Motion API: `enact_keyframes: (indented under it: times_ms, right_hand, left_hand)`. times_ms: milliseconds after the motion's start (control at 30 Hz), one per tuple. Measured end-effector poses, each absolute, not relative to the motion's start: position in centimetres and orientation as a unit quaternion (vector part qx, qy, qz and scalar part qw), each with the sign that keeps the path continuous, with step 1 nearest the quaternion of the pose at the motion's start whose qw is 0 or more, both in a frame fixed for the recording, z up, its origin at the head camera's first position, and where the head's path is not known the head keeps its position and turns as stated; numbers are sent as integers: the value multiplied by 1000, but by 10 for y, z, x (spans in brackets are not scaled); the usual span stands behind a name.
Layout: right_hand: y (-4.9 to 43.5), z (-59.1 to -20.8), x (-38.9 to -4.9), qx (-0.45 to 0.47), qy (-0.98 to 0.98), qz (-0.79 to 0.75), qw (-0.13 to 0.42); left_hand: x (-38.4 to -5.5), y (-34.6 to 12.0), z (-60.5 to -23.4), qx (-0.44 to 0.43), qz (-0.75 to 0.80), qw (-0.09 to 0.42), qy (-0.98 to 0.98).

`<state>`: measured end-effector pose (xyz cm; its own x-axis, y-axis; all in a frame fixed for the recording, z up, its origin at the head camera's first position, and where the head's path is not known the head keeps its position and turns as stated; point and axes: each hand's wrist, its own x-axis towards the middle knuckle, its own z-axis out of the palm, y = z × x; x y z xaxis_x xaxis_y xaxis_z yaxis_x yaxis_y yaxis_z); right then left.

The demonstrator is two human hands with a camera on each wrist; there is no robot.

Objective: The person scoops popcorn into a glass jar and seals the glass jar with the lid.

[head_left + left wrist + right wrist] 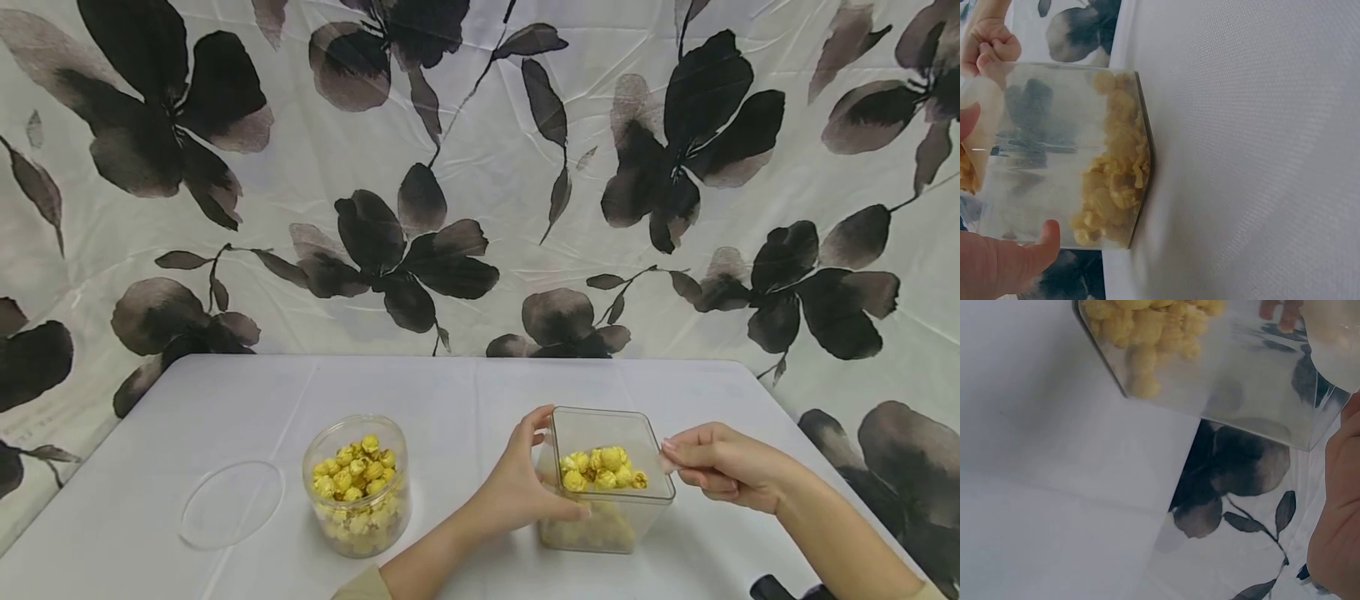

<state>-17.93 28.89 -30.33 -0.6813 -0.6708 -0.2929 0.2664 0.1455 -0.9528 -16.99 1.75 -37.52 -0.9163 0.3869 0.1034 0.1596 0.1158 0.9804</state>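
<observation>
My left hand grips a clear square container from its left side, thumb on the near wall and fingers at the far-left rim. Yellow popcorn covers the container's bottom, and more popcorn shows through its opening. At the right rim, my right hand pinches a whitish, translucent scoop-like piece that reaches inside the container. Its full shape is hidden. In the left wrist view, some popcorn shows high up near this piece.
A round clear jar of popcorn stands on the white table, left of the square container. Farther left lies a clear round lid. A black object sits at the bottom right edge. Behind the table hangs a floral cloth.
</observation>
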Motion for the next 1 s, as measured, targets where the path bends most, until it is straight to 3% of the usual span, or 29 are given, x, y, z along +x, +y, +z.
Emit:
enact_keyframes:
  times_ms: [1000]
  right_hand:
    - [298, -308, -181, -156, 644, -641, 388]
  left_hand:
    - [-170, 18, -373, 186, 643, 99, 737]
